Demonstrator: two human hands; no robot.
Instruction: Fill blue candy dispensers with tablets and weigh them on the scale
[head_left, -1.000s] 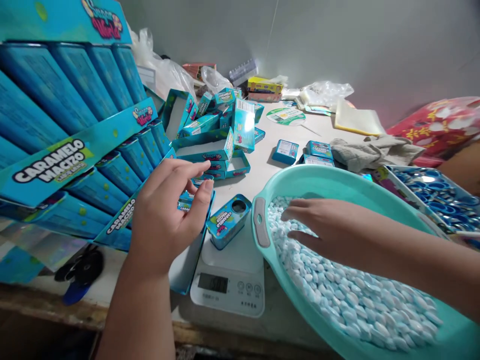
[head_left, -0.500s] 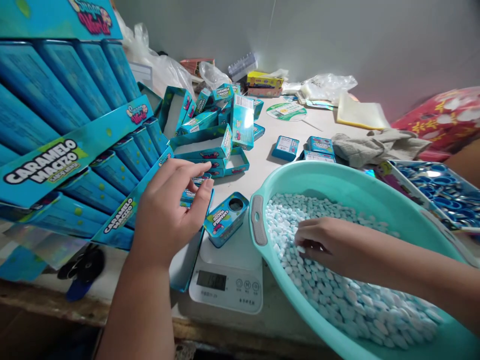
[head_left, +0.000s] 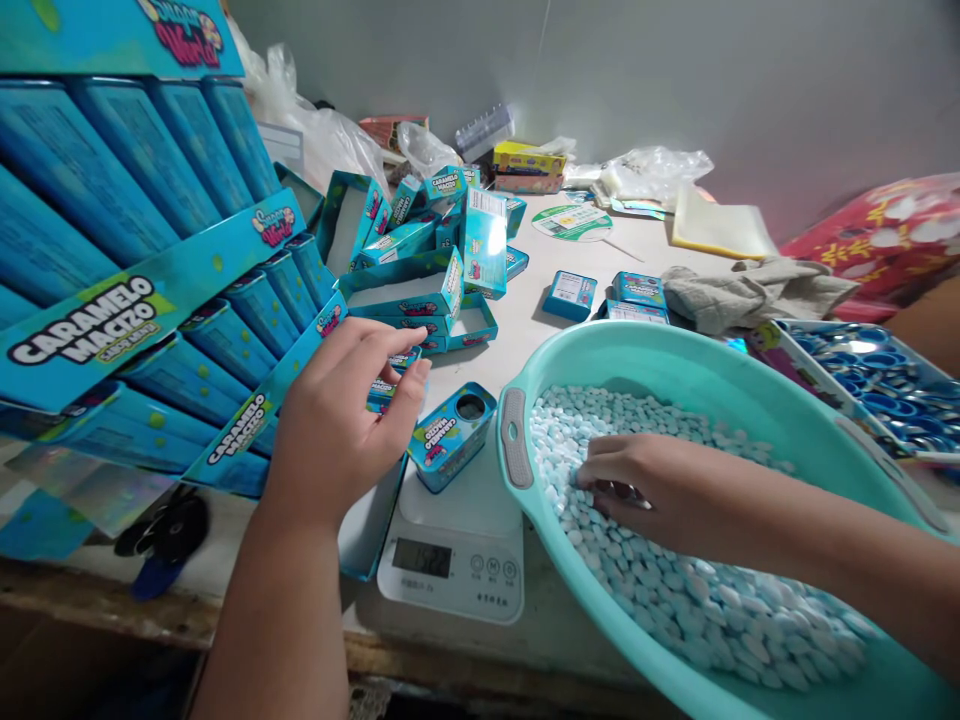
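My right hand [head_left: 616,478] reaches into a turquoise basin [head_left: 750,368] of small white and pale-blue candies [head_left: 690,590]. Its fingers are curled down into the candies, and the fingertips are partly hidden. A blue candy tin [head_left: 453,436] with a round dark hole in its top sits on a white kitchen scale [head_left: 451,565], its lit display too faint to read surely. Just left of the tin, my left hand [head_left: 352,410] hovers empty, with the thumb and forefinger apart.
A display box [head_left: 82,320] packed with blue tins stands at the left. Behind lie several blue cartons [head_left: 409,285] and loose tins [head_left: 574,294]. On the right are a grey cloth [head_left: 757,290] and a tray of blue-and-silver pieces [head_left: 862,380].
My right hand has shifted slightly left within the candies. My left hand has moved a little to the right. The digits on the scale look different; the tin stays put.
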